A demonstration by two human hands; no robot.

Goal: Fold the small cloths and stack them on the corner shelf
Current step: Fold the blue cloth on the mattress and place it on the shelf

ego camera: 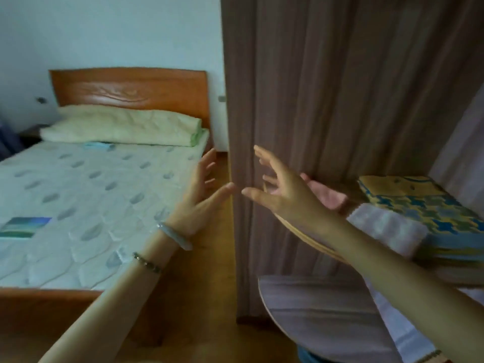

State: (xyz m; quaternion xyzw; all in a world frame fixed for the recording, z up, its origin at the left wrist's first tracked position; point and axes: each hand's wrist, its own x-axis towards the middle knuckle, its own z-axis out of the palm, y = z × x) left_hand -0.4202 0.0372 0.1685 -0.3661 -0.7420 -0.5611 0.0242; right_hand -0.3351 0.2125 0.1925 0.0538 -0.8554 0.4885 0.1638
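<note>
My left hand (203, 195) and my right hand (277, 189) hover side by side in mid-air, fingers spread, holding nothing. To the right, on the corner shelf (309, 238), lie folded cloths: a pink one (331, 196) just behind my right hand, a pale lilac one (387, 230), and a yellow-and-blue patterned stack (429, 208). A blue-green folded cloth (23, 226) lies on the bed at the left, and another light blue one (99, 145) rests near the pillow.
A bed with a quilted mattress (86, 195), a green pillow (123, 127) and a wooden headboard (131, 87) fills the left. A brown wardrobe panel (327, 87) stands behind my hands. A lower rounded shelf (314, 307) sits below. Wooden floor runs between bed and wardrobe.
</note>
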